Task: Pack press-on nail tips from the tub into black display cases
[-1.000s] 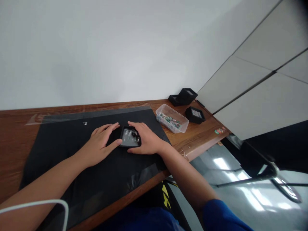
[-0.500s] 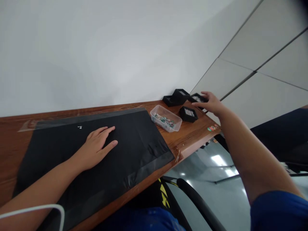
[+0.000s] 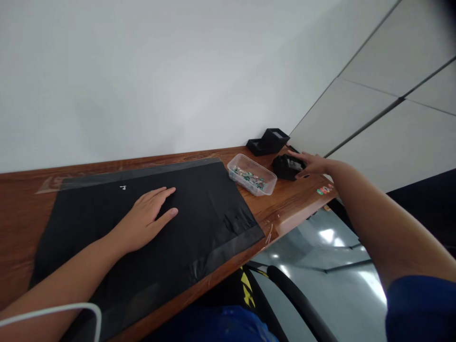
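My left hand (image 3: 146, 218) lies flat and open on a black mat (image 3: 203, 204), fingers stretched out, with nothing under it that I can see. My right hand (image 3: 312, 164) reaches far right to a small black box (image 3: 284, 167) on the wooden table (image 3: 285, 209). Its fingers lie over the box's top and its thumb presses the near side, so it grips the box. Whether a second box lies under this one is not clear.
A clear plastic container (image 3: 253, 172) with small green and white parts stands left of the box. More black boxes (image 3: 270, 140) sit in the back corner. Coloured stickers (image 3: 323, 191) mark the table's right edge. A chair armrest (image 3: 295, 299) is below; a white cable (image 3: 53, 306) crosses bottom left.
My right hand carried the black box from the mat to the table's right end and lowered it by the clear container. My left hand stayed flat on the mat.
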`<state>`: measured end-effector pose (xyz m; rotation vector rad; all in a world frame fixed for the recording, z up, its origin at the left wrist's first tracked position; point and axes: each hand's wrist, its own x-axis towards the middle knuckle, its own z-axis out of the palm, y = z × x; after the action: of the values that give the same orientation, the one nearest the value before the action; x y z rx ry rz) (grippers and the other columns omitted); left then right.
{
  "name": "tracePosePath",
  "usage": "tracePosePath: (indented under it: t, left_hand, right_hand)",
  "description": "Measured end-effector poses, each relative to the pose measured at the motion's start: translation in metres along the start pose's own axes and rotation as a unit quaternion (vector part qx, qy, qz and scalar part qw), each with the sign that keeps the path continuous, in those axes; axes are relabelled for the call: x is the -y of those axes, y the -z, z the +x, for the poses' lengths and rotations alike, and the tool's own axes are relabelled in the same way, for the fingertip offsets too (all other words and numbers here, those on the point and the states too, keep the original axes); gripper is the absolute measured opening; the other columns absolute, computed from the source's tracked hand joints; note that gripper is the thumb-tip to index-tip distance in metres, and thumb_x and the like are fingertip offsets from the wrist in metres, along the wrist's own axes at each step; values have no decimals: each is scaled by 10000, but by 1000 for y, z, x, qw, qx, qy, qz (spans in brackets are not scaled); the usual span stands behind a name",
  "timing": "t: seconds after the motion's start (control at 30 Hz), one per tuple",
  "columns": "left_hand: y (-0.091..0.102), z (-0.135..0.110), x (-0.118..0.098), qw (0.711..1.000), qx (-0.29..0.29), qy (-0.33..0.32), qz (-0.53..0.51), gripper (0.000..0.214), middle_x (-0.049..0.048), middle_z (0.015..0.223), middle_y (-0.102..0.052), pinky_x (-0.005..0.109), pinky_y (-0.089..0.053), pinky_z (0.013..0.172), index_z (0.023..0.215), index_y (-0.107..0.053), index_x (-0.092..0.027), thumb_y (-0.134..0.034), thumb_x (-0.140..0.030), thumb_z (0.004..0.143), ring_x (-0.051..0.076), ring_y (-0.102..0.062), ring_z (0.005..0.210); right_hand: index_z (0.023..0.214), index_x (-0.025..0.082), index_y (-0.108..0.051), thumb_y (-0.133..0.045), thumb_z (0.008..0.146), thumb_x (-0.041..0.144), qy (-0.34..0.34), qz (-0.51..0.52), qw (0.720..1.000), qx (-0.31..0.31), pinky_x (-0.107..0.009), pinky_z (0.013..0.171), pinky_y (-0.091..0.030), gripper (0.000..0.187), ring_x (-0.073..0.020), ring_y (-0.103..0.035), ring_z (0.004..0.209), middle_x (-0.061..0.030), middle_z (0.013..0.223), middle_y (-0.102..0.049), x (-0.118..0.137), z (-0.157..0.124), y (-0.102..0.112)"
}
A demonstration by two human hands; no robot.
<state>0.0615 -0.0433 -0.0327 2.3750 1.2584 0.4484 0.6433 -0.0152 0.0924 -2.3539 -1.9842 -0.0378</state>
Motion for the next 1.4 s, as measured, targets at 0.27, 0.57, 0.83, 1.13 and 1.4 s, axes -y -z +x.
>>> tracePosePath:
  t: [0.27,0.57,0.83,1.13,1.4]
  left_hand:
    - [2,-1,-6,999,5,-24,-30,646,113,1555,-518,574,-271,1235,1509,-474,-219,-358,-626,1022,326,-373,1497]
    - [2,-1,-9,999,27,-24,-19,664,89,1565,-514,567,-273,1245,1523,-463,-232,-380,-645,1009,324,-340,1519]
    - [3,-1,-10,999,18,-38,-22,638,100,1553,-528,558,-292,1235,1514,-475,-235,-409,-623,1012,330,-365,1505]
    - [5,1,-9,999,30,-37,-26,652,91,1568,-509,548,-282,1243,1526,-455,-229,-421,-624,1010,319,-346,1512]
    - [6,1,-10,998,33,-49,-23,632,90,1554,-531,553,-287,1236,1494,-498,-219,-416,-619,1012,323,-366,1503]
  right_hand:
    - [1565,192,-437,-896,676,411,-1,-35,996,85,-621,1234,-146,1024,-488,-164,1550,-225,1659,-302,25,5,17]
    - [1398,242,-616,-613,909,424,73,-124,990,-11,-516,1201,-243,522,-342,-405,1439,-99,1495,-569,118,45,-2]
    - [1320,-15,-604,-615,911,397,-113,-125,986,20,-534,1048,-419,581,-420,-546,1283,-320,1314,-619,151,76,-56]
    - [1355,17,-587,-636,902,350,-170,-105,980,5,-480,1028,-474,564,-385,-549,1292,-307,1339,-594,150,99,-64]
    - [1348,-7,-604,-623,936,350,-161,-115,979,46,-511,1084,-397,546,-403,-491,1344,-310,1381,-572,157,92,-63]
